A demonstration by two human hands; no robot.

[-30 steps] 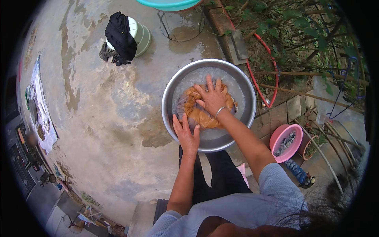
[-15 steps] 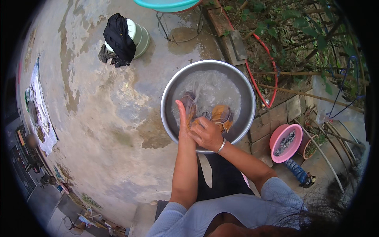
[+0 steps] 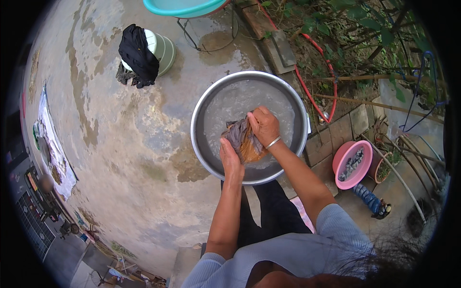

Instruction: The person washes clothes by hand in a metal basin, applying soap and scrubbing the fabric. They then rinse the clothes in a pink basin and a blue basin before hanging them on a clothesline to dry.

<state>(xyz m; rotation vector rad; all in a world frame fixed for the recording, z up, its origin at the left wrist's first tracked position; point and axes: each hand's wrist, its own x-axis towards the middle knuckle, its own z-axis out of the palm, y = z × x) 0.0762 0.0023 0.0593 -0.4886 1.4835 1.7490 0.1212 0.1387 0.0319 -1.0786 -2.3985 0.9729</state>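
A wide metal basin (image 3: 198, 144) of cloudy, sudsy water stands in front of my legs. Bunched over the water is a wet grey and orange cloth (image 3: 249, 146), held between both my hands. My left hand (image 3: 232, 157) grips its left lower edge, thumb upward. On the upper right side my right hand (image 3: 265, 127), with a silver bangle at the wrist, has its fingers closed round a fold. The fingers behind the cloth are partly hidden.
A pale green bucket (image 3: 167, 55) with black clothing (image 3: 139, 55) over it stands at far left. Beyond the basin is a turquoise tub (image 3: 187, 6) on a wire stand. To the right are a red hose (image 3: 317, 45), a brick edging (image 3: 331, 137) and a pink basin (image 3: 367, 168).
Both hands have gathered the cloth up from the water into a bunch. My right hand has moved up and right, away from my left wrist; my left hand has dropped and closed on the cloth.
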